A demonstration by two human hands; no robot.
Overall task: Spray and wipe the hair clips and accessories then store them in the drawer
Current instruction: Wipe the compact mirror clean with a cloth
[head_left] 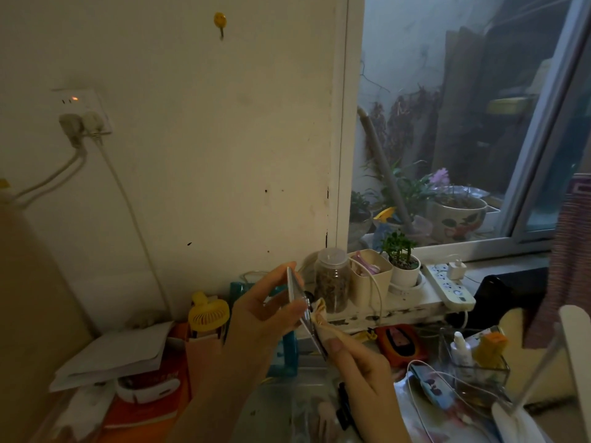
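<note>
While L hand (pixel 256 318) grips clip (pixel 299 302), R hand (pixel 358 362) pinches cloth (pixel 321 318) over cluttered desk (pixel 287 398) by window (pixel 447 123).

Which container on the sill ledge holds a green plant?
The small round white pot, rightmost of three; the clear lidded jar and cream box hold none.

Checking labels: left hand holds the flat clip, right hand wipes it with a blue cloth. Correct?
Not quite. In the head view the left hand does hold the flat clip, and the right hand presses a cloth to it, but the cloth is beige, not blue.
</note>
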